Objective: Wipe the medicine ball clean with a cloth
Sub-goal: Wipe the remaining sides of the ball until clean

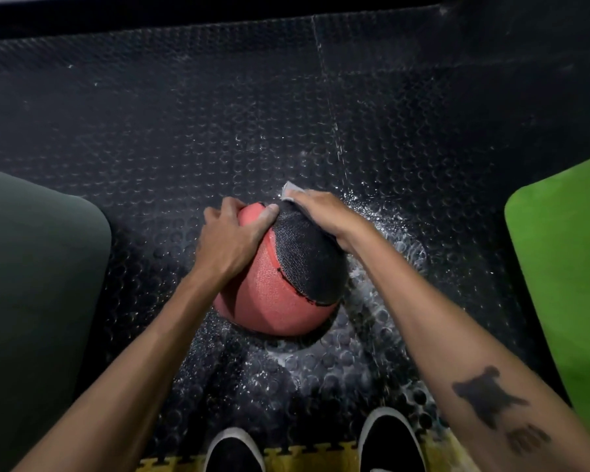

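Two black shoes [312, 444] with white rims stand at the bottom edge of the frame, on a yellow strip of puzzle mat [286, 454], and both bare forearms reach up from there toward the middle. At the centre sits the medicine ball [280, 270], red with a black textured panel, resting on the dark studded floor [184, 114], which shows pale flecks and smears around the ball.

Judging from the picture, the step in hand is wiping the far right flank of the ball. To do it well, the steadying side should pin the ball firmly so it cannot roll, while the cloth is pressed flat and drawn in overlapping strokes along the curve, working into the rough weave of the black panel and its frayed seam. Turning the ball a little between passes would bring the underside into reach.

The left hand [234, 233] has its grip clenched on the ball's upper left, fingers curled over the red section and the thumb lying toward the seam. The right hand [324, 212] lies over the upper right of the ball with a pale cloth [292, 190] under it, fingers bent round it; only a corner peeks out beyond the fingertips.

Dark green mat [38, 267] fills the left side, bright green mat [566, 267] the right.
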